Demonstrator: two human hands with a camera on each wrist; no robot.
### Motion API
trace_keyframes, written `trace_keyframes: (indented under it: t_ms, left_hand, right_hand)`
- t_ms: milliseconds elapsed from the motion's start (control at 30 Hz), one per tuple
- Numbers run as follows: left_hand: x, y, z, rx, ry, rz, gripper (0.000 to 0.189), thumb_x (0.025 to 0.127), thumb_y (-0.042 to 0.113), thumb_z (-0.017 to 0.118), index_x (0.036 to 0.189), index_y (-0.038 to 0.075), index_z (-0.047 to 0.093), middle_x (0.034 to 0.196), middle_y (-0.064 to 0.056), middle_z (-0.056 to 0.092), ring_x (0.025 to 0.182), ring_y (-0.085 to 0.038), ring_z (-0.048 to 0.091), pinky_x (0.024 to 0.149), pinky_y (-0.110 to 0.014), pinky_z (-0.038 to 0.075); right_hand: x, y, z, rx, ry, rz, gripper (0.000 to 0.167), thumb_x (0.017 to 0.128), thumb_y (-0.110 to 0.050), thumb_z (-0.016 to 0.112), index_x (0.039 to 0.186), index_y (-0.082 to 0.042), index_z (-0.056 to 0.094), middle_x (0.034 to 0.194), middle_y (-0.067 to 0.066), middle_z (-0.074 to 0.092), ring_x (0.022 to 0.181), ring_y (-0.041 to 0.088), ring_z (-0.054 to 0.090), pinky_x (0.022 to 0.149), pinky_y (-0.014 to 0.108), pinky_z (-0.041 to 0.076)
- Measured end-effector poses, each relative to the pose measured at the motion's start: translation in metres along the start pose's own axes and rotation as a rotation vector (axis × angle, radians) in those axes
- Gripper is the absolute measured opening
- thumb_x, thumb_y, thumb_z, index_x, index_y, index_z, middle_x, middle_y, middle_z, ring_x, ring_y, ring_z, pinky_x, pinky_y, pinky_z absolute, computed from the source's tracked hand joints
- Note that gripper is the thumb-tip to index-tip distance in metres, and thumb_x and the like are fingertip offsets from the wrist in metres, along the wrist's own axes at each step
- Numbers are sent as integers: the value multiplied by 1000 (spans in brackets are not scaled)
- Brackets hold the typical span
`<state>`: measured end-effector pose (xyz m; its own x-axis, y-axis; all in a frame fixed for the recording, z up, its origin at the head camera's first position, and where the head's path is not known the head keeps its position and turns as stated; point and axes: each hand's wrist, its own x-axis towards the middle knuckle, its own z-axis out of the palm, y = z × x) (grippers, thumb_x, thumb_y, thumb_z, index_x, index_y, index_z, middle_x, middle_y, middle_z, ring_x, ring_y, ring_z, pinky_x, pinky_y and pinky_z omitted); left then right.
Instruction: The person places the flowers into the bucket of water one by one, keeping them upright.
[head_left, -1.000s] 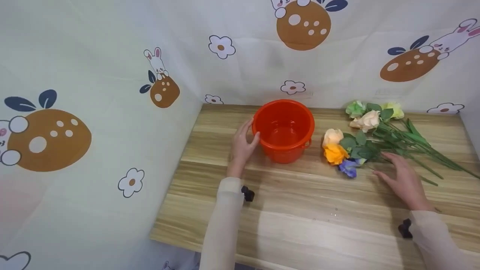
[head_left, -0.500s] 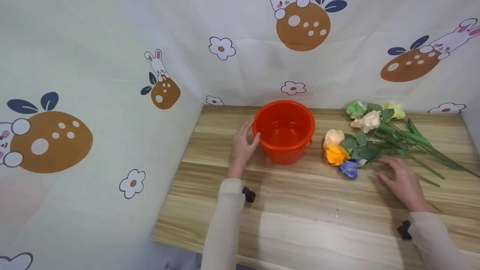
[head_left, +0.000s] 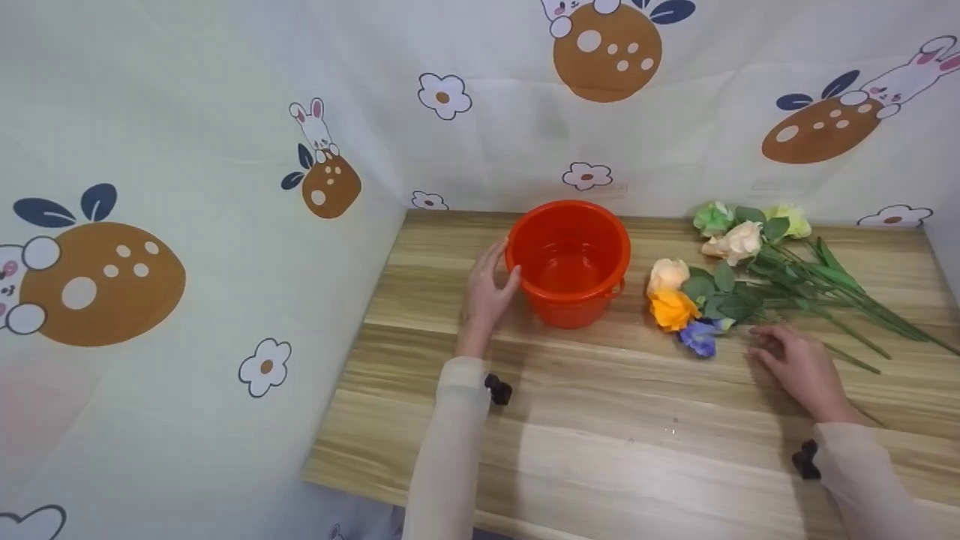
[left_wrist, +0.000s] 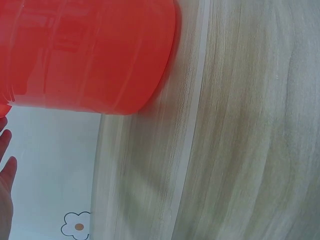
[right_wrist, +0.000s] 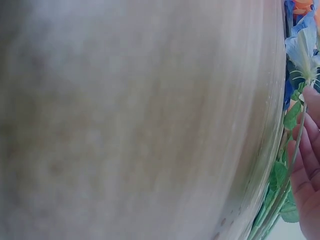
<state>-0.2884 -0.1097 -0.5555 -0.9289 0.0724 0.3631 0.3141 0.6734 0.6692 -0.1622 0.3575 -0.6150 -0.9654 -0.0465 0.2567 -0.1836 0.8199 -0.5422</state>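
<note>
A red plastic bucket stands upright on the wooden table. My left hand is at its left side, fingertips at the rim and thumb held apart from the fingers; in the left wrist view those fingers look relaxed beside the bucket. To the right lie several artificial flowers, among them an orange one and a blue-purple one. My right hand is at the blue flower's stem, fingers bent, a small gap showing between fingertips and thumb. Its stem crosses in front of the fingers.
Peach, green and yellow-green flowers lie at the back right, their long stems pointing right. A patterned cloth hangs behind the table and along its left side.
My right hand has drawn its fingers nearer the thumb and shifted slightly toward the table's front. The left hand, bucket and flowers look the same.
</note>
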Motion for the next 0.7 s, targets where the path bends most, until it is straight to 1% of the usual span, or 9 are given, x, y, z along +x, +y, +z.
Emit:
trace_keyframes:
  t_ms: [100,167,233,433,567,700]
  left_hand:
    - [0,0,-1,4,-7,-7,56,95,36,58,147,16,51,150,-11,52,142,-25,46,120,-42,37]
    - [0,1,-1,7,-10,-10,56,96,37,58,147,16,50,151,-10,51,143,-24,45,120,-41,37]
    - [-1,1,-1,12,-12,-15,56,96,37,58,147,17,50,151,-7,51,143,-23,45,120,-41,37]
    - [-1,1,0,21,-8,-18,56,96,37,58,148,18,50,152,-3,51,143,-21,45,120,-38,36]
    - [0,1,0,20,-9,-10,56,96,37,58,147,17,50,152,-4,51,142,-22,46,119,-39,38]
    - [1,-1,0,22,9,23,55,95,35,59,145,15,52,150,-7,53,140,-23,48,119,-38,38]
  right_hand:
    - [0,-1,0,-2,-8,-4,19,84,-3,75,103,1,72,93,20,72,84,40,67,74,44,52]
    - [1,-1,-1,-7,-16,-10,15,85,-2,74,99,1,73,93,21,71,86,44,67,76,56,51]
    - [1,-2,-2,-9,-27,-11,12,85,0,73,97,1,73,94,23,71,89,47,66,78,62,50]
    - [2,-3,-4,-18,-29,-8,10,85,3,71,95,0,74,96,27,71,90,52,65,76,64,49]
    - [4,-4,-6,-26,-17,-4,9,86,1,71,94,-1,74,95,26,72,88,50,66,74,63,49]
    - [5,-6,-9,-32,-4,-10,7,86,-1,73,93,-2,74,92,24,73,84,48,67,69,58,50]
